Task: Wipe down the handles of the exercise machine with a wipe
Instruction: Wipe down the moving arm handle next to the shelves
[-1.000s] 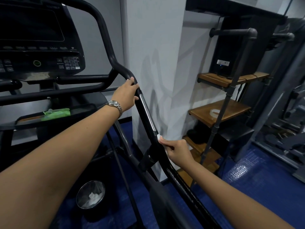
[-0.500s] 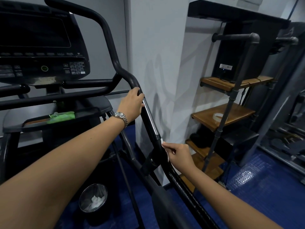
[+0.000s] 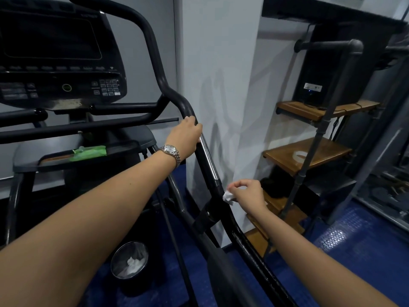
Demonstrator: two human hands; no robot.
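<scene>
The left hand (image 3: pixel 184 138) grips the handle (image 3: pixel 209 165) near its upper bend; lower down that handle, the right hand (image 3: pixel 247 192) pinches a crumpled wipe (image 3: pixel 228 197) just beside it (contact unclear). Wiping seems midway; the lower handle likely remains.

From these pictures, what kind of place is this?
Most likely a gym or fitness room. An exercise machine with a console fills the left side, more dark equipment stands at the far right, and the floor is blue rubber matting.
</scene>
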